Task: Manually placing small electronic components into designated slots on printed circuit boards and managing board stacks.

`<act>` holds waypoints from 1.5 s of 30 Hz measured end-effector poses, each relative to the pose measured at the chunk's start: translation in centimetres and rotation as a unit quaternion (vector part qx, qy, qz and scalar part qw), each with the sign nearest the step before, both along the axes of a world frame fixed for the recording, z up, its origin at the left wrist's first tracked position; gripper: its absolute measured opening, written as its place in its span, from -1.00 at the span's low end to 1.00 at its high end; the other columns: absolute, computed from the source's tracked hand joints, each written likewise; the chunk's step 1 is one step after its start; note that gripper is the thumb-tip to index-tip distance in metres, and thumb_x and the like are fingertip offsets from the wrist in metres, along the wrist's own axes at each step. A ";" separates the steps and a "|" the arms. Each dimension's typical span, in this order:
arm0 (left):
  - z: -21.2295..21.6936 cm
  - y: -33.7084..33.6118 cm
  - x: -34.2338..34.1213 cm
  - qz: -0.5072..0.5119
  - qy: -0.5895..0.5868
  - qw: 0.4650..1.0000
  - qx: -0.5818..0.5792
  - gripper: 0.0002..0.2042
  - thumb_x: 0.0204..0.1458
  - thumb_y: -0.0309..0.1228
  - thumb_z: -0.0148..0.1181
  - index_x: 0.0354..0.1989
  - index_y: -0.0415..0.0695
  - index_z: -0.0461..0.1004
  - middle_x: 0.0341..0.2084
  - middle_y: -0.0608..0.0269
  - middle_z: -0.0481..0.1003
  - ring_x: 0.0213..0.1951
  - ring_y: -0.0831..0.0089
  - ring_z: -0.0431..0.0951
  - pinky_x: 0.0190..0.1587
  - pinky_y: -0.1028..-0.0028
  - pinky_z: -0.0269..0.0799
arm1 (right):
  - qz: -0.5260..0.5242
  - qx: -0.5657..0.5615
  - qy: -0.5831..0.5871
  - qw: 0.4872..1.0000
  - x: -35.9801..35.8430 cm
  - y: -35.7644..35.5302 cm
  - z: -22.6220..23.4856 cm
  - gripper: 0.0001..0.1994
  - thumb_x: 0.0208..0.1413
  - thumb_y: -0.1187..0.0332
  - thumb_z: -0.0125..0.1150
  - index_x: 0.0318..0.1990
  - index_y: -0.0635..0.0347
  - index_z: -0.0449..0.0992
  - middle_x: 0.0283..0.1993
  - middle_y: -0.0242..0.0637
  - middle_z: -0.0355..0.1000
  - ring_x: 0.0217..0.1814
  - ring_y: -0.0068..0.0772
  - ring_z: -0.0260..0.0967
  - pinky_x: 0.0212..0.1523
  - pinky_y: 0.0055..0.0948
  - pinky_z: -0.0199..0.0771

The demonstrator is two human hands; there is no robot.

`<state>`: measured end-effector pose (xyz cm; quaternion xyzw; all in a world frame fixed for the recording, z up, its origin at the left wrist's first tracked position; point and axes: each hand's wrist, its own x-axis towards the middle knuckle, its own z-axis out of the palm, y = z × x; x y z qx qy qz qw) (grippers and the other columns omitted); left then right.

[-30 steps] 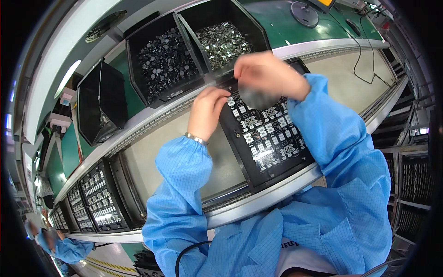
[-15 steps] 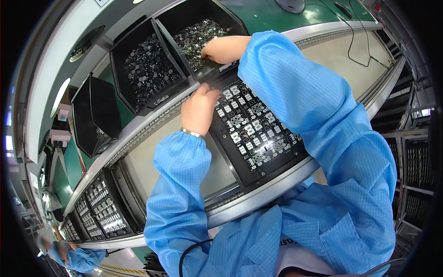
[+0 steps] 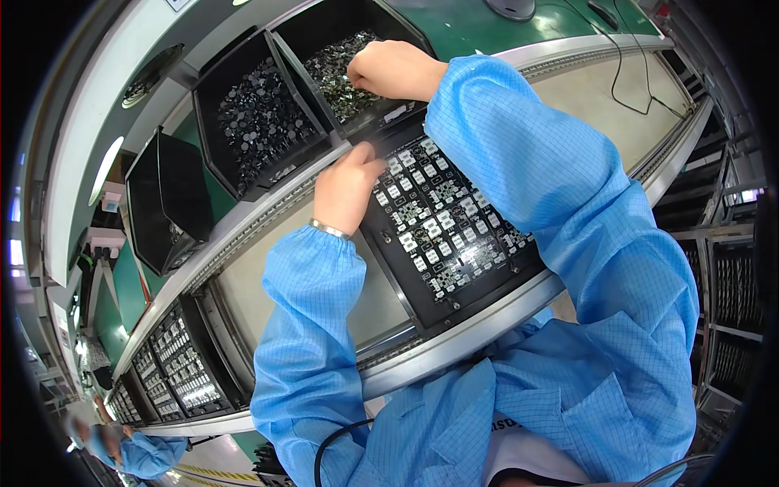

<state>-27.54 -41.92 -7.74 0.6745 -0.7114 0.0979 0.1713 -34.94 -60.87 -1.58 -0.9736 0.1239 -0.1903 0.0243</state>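
My left hand (image 3: pixel 347 187) is at the upper left corner of a black carrier tray (image 3: pixel 434 312). Its fingers are pinched together and slightly blurred; whatever they hold is too small to make out. Seated in the tray is a circuit board panel (image 3: pixel 454 223) with rows of pale rectangular parts. Over a black bin (image 3: pixel 320 24) of small shiny metal parts (image 3: pixel 337 73), my right hand (image 3: pixel 395 71) has its fingers curled downward and closed, their tips partly hidden. My right sleeve covers the tray's upper right side.
Left of that bin stands another black bin (image 3: pixel 213 162) with dark round parts (image 3: pixel 264 122). A further black bin (image 3: pixel 166 203) is beyond it. The conveyor (image 3: pixel 268 300) carries more loaded trays (image 3: pixel 182 361) at lower left. A thin cable (image 3: pixel 621 89) lies at upper right.
My right hand has risen slightly from among the metal parts. My left hand and the carrier tray with its panel have shifted a little to the left.
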 end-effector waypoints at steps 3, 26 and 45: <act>0.2 0.2 0.2 -0.026 -0.012 1.000 0.005 -0.83 -0.13 -0.49 0.06 -0.36 -0.02 0.54 -0.38 0.36 0.39 -0.33 0.37 0.52 -0.39 0.37 0.47 | -0.007 0.019 -0.011 1.000 -0.4 0.4 0.8 -0.87 -0.03 0.39 0.11 -0.36 0.12 0.58 -0.39 -0.18 0.51 -0.30 -0.13 0.49 -0.25 -0.25 0.49; 4.6 -1.3 9.7 0.197 -0.017 0.978 0.063 -0.86 -0.08 -0.35 0.22 -0.33 -0.03 0.60 -0.36 0.14 0.56 -0.18 0.18 0.53 -0.18 0.26 0.45 | 0.217 0.415 0.069 0.881 -11.6 11.1 -5.8 -0.88 -0.07 0.60 0.18 -0.33 0.24 0.51 -0.35 -0.27 0.43 -0.33 -0.30 0.42 -0.29 -0.43 0.44; 3.6 4.9 0.4 0.033 0.447 0.891 -0.070 -0.84 -0.05 -0.63 0.15 -0.27 -0.22 0.52 -0.38 0.38 0.49 -0.44 0.66 0.36 -0.35 0.66 0.31 | 0.181 0.364 -0.032 0.913 -12.9 12.1 -7.7 -0.82 -0.20 0.55 0.23 -0.44 0.08 0.36 -0.47 -0.37 0.30 -0.33 -0.23 0.27 -0.28 -0.32 0.32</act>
